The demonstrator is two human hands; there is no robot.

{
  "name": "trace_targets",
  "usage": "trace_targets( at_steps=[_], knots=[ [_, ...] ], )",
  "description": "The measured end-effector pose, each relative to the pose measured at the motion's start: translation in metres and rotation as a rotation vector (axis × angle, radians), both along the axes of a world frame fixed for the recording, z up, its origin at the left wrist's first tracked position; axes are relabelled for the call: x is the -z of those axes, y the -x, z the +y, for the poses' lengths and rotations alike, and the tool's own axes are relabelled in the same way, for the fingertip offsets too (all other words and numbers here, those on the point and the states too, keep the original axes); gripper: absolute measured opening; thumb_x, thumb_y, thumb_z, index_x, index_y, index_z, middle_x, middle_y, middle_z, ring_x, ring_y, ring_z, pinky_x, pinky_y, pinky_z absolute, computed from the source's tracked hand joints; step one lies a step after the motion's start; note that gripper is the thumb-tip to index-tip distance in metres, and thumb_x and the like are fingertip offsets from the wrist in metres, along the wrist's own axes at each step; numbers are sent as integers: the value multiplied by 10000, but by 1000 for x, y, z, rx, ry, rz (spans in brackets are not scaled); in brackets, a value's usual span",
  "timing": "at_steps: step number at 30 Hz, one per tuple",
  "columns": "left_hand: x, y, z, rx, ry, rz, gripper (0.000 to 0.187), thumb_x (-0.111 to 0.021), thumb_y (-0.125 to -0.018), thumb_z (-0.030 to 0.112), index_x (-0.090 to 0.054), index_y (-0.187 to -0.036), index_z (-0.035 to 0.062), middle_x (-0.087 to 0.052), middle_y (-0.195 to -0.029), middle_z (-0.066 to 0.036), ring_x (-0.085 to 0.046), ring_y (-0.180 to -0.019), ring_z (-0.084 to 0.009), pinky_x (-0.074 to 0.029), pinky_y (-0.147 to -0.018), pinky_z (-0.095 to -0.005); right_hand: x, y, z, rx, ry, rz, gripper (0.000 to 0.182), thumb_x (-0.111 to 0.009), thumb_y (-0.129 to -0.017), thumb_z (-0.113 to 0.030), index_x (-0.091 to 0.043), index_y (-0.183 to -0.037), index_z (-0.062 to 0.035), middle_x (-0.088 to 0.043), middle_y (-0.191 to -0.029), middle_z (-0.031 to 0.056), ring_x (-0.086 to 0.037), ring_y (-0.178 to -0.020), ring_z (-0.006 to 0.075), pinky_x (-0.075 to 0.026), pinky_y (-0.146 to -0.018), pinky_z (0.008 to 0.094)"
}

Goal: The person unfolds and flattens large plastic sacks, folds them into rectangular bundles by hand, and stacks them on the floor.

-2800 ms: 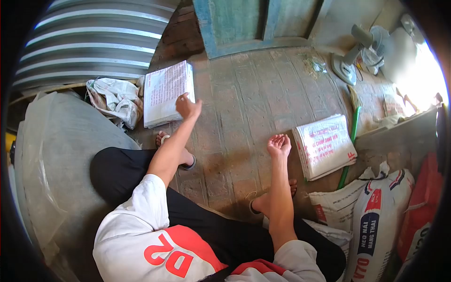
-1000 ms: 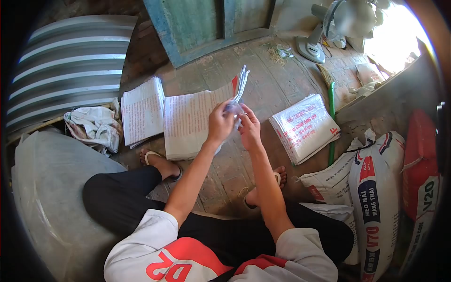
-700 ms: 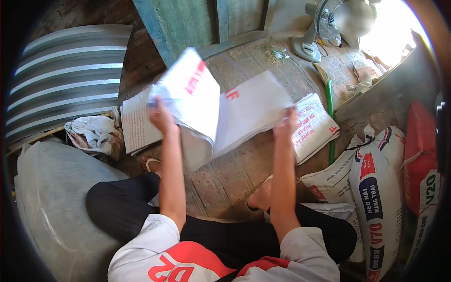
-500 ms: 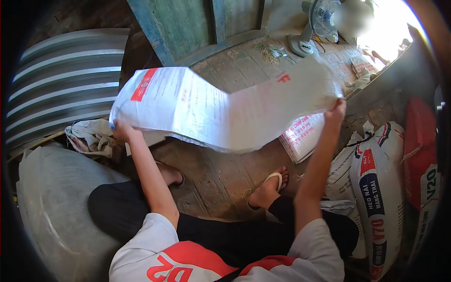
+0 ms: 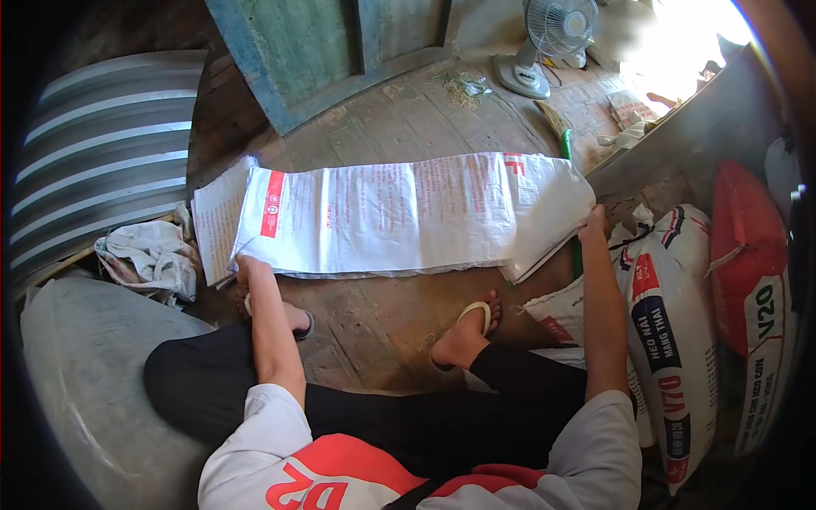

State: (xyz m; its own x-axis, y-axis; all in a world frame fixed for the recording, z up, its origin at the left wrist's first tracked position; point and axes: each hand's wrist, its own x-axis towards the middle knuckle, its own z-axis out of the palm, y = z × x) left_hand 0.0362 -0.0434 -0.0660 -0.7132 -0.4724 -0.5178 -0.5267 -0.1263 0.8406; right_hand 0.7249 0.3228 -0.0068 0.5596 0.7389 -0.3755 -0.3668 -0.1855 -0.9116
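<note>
A long white woven sack (image 5: 370,217) with red print is stretched flat across the front of me. My left hand (image 5: 252,270) is closed on its near left corner. At the opposite end, my right hand (image 5: 595,223) grips the edge, where the plastic looks blurred. Beneath the sack's left end shows a folded printed sack (image 5: 217,217), sticking out to the side. More layers of white sack peek out under the right end, close to my right hand.
Full feed bags (image 5: 671,340) and a red-topped bag (image 5: 748,255) stand at my right. To the left are a crumpled cloth (image 5: 149,259), a large grey plastic-like bundle (image 5: 102,382) and corrugated sheeting (image 5: 110,144). A fan (image 5: 557,30) and a green-handled broom (image 5: 566,144) are farther back.
The sack has come down from a raised, sagging bend and now lies stretched straight. Both my hands have lowered with it, still gripping its ends.
</note>
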Motion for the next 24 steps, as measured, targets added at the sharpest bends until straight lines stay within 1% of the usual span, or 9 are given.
trace_targets(
  at_steps=[5,7,11,13,14,17,20,22,24],
  knots=[
    [-16,-13,5,-39,-183,32,518,-592,-910,313,-624,-1120,-160,-625,-1213,-305,-649,-1088,-400,-548,-914,-437,35,16,-10,-16,56,-142,587,-596,-898,-427,-590,-1189,83,-656,-1163,202,-678,-1007,319,-556,-864,437],
    [-18,-23,7,-6,-128,-10,536,-603,-901,322,-622,-1120,-167,-617,-1232,-307,-648,-1093,-398,-550,-918,-433,42,12,-14,45,152,-336,571,-594,-911,-426,-595,-1195,69,-651,-1180,213,-678,-1000,324,-553,-864,435],
    [-29,-35,6,120,88,-152,674,-567,-965,464,-561,-1219,-160,-581,-1293,-302,-634,-1123,-374,-549,-923,-426,59,-24,-22,-27,129,-338,438,-606,-939,-342,-614,-1199,11,-667,-1134,176,-683,-972,271,-562,-825,387],
    [-34,-39,10,137,66,-146,684,-593,-953,472,-563,-1221,-157,-588,-1287,-296,-634,-1121,-375,-546,-928,-421,40,-12,-34,-52,160,-266,364,-617,-949,-282,-621,-1200,-19,-676,-1112,139,-683,-957,230,-565,-801,353],
    [-21,-30,14,59,-78,-54,568,-650,-946,379,-596,-1171,-141,-644,-1203,-264,-666,-1044,-347,-567,-865,-427,32,-1,-33,-26,85,-185,340,-631,-946,-259,-623,-1201,-36,-675,-1110,118,-679,-955,213,-565,-789,341],
    [-35,-27,26,222,-323,381,417,-672,-948,255,-617,-1106,-127,-681,-1106,-226,-686,-931,-314,-582,-784,-426,2,47,-10,-71,-154,-13,294,-673,-934,-178,-629,-1202,-66,-668,-1122,66,-663,-974,175,-560,-787,314],
    [-100,-31,45,265,-364,623,300,-699,-926,167,-630,-1059,-92,-690,-1011,-169,-685,-833,-269,-583,-721,-415,-67,110,-1,-365,-481,116,291,-703,-916,-96,-632,-1192,-37,-662,-1152,47,-640,-1035,168,-530,-882,293],
    [-168,-48,50,299,-470,614,268,-738,-893,140,-650,-1027,-75,-698,-1014,-140,-683,-844,-235,-581,-736,-384,-136,162,-30,-539,-534,168,325,-731,-893,-73,-610,-1191,-31,-668,-1134,49,-635,-1047,154,-530,-889,276],
    [-201,-60,56,416,-581,736,240,-778,-854,112,-679,-1013,-37,-705,-1012,-104,-672,-859,-177,-561,-760,-324,-187,207,-60,-659,-575,186,336,-739,-882,-63,-611,-1190,-29,-669,-1149,57,-636,-1054,157,-516,-912,268]
  ],
)
